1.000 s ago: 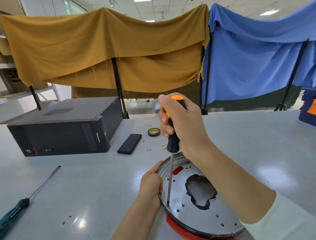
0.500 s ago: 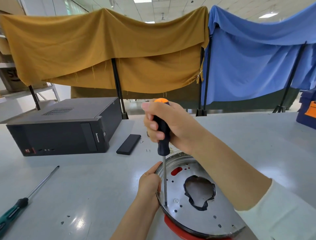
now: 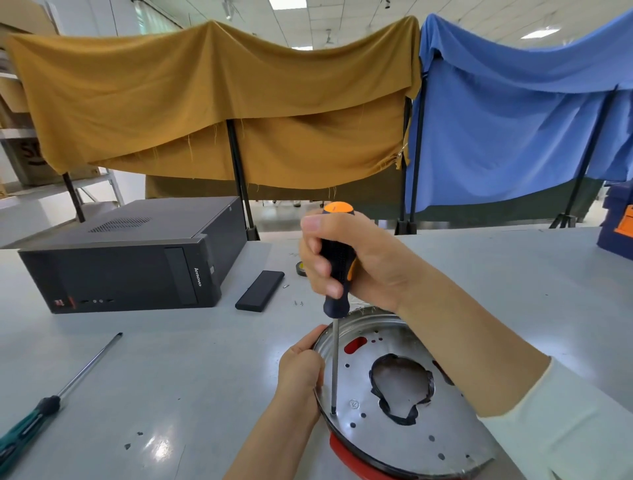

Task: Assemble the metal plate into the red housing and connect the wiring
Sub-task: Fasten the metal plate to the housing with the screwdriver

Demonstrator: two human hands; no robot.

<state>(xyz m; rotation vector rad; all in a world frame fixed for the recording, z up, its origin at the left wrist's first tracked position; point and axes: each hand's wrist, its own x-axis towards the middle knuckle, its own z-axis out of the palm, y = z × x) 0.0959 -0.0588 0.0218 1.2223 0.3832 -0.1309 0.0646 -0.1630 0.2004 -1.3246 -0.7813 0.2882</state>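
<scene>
Mostly hidden red housing (image 3: 346,454) under metal plate (image 3: 404,435); left hand (image 3: 301,373) grips rim, right hand (image 3: 356,260) clasps screwdriver (image 3: 335,298)

Bright, even light falls from ceiling panels (image 3: 287,2), throwing white glare on the grey table (image 3: 161,448) and a soft sheen on the metal plate (image 3: 387,442), while wide-angle distortion bows the edges and the nearest fingers (image 3: 313,226) look slightly blurred.
</scene>
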